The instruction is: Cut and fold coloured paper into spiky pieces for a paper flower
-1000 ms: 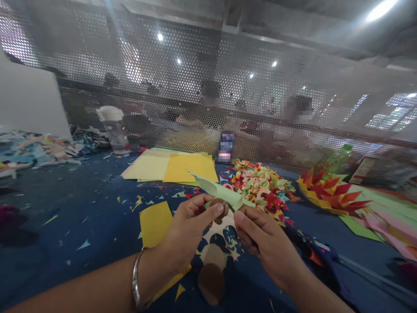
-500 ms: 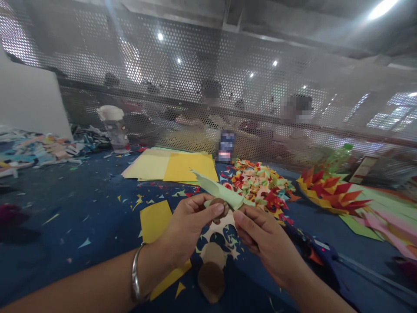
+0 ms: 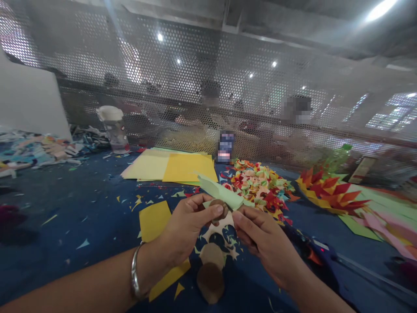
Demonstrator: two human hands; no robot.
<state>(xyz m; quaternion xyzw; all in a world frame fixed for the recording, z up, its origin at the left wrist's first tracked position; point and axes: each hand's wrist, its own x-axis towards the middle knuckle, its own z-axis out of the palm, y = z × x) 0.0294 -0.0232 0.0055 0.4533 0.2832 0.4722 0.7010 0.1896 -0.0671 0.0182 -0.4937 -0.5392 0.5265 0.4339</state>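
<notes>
Pale green paper, curled over on itself, is held up between my two hands over the middle of the table. My left hand, with a silver bangle at its wrist, pinches a small round brown piece against the lower left of the paper. The fingers of my right hand are closed at the paper's lower right end; whatever else they grip is hidden. Below the hands lie a beige disc and a dark brown round piece.
Yellow sheets lie behind the hands, beside a pile of small colourful cut pieces. A red and orange paper ring is on the right. A lidded cup stands at the back left, and a blue tool lies near my right forearm.
The curled top edge of the green paper has moved slightly right and down. Both hands keep their hold in nearly the same place.
</notes>
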